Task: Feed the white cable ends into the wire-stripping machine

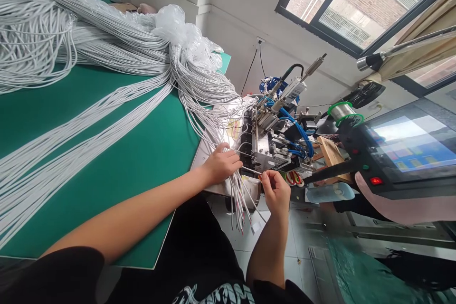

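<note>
Left hand (223,164) curled around a bundle of white cables (235,194), ends hanging below; right hand (274,191), thumb and fingers together, pinches one cable (252,170). Machine (263,145) just beyond; more cables (121,47) lie across green worktop (142,166).

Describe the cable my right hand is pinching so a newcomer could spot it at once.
Start at the big green table; just past its right-hand edge, the left hand grips a bunch of pale cables. The wanted cable stretches from beside that hand to the right hand, which pinches it. It runs sideways, while its neighbours' loose ends dangle below.
</note>
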Demonstrator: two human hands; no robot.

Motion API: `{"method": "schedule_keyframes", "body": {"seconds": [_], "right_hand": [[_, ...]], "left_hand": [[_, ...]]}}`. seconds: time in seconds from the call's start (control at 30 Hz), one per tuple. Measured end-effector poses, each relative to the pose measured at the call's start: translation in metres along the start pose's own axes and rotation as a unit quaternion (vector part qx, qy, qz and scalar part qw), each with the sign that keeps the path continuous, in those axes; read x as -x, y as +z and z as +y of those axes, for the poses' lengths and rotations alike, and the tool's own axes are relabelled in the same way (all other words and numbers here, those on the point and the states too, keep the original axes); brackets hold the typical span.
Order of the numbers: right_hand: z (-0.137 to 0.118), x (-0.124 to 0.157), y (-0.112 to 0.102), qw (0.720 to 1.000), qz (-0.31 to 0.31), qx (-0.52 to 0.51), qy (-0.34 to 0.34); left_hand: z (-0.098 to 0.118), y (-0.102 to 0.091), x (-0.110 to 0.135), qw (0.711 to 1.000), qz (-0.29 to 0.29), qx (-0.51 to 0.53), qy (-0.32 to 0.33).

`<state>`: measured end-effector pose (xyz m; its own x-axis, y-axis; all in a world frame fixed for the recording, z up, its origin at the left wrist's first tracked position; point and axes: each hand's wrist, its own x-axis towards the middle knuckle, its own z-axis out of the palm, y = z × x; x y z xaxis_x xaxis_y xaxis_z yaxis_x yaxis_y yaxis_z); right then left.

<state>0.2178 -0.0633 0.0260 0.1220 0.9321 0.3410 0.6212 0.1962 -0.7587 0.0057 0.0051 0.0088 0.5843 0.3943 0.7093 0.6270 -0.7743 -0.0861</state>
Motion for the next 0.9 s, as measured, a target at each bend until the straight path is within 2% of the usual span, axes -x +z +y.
{"method": "schedule_keyframes", "body": {"seconds": [0.17,0.47,0.7,0.9], "right_hand": [[-0.004,-0.001,0.003,1.000,0.001,-0.027,0.013],[-0.007,-0.003,0.010,0.998,-0.028,-0.056,-0.002],[-0.016,-0.003,0.022,0.996,-0.025,-0.084,-0.025],[-0.026,-0.003,0.018,0.997,-0.018,-0.070,-0.010]], "left_hand": [[-0.002,-0.002,0.000,0.999,0.003,0.016,0.044],[-0.003,-0.009,0.000,0.993,-0.008,0.032,0.111],[-0.003,-0.006,-0.001,0.994,0.006,0.028,0.103],[-0.003,-0.005,-0.001,0.995,-0.019,0.036,0.095]]}}
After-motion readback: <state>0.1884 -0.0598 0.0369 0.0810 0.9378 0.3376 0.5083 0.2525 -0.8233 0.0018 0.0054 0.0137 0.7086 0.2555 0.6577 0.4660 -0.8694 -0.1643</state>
